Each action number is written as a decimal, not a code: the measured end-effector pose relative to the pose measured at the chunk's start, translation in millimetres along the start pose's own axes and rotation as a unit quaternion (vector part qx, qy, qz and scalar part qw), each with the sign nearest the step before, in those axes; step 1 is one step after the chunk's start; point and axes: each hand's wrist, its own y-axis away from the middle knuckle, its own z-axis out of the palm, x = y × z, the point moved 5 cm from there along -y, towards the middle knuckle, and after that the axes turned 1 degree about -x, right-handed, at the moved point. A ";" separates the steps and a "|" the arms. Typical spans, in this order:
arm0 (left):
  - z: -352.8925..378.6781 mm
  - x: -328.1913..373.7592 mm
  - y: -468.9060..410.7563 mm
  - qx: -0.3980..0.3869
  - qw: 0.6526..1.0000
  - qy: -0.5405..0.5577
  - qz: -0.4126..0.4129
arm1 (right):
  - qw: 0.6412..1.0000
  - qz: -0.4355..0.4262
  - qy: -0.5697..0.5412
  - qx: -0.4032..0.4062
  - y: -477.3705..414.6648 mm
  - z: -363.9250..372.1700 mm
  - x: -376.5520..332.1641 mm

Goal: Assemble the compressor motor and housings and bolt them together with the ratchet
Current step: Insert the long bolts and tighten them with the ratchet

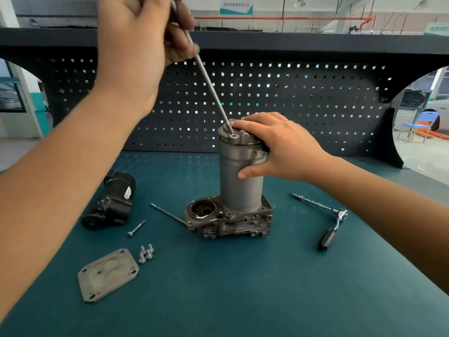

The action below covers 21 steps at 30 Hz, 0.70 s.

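Note:
A grey motor cylinder [241, 183] stands upright on the finned compressor housing [230, 221] in the middle of the bench. My right hand [274, 144] rests over the cylinder's end cap [239, 137], thumb against its side. My left hand [143, 37], raised high, grips a long thin bolt [211, 93] whose lower tip sits at a hole in the end cap. The ratchet [328, 222] with its extension lies to the right on the mat. A second long bolt [167, 214] lies left of the housing.
A black motor part [109, 200] lies at the left. In front of it are a shorter bolt [136, 228], several small screws [145, 252] and a flat grey cover plate [108, 274]. A black pegboard [291, 98] backs the green mat [243, 288].

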 end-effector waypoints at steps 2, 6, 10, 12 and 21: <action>6.0 5.6 1.1 -0.026 1.000 0.000 0.005 | 1.000 -0.001 0.009 0.000 -0.7 -0.3 0.2; 11.1 7.9 0.7 -0.036 0.999 -0.016 0.008 | 0.999 -0.005 0.033 -0.004 -2.5 -1.2 -1.1; 18.4 10.7 -2.4 -0.059 0.997 -0.057 0.008 | 0.998 -0.006 0.059 -0.014 -4.8 -2.1 -2.0; 20.6 11.8 -6.0 -0.075 0.993 -0.087 0.003 | 0.998 -0.008 0.063 -0.020 -5.4 -1.4 -2.4; 38.7 16.0 -15.5 -0.121 0.977 -0.173 -0.014 | 0.999 -0.013 0.047 -0.018 -2.9 0.6 -2.8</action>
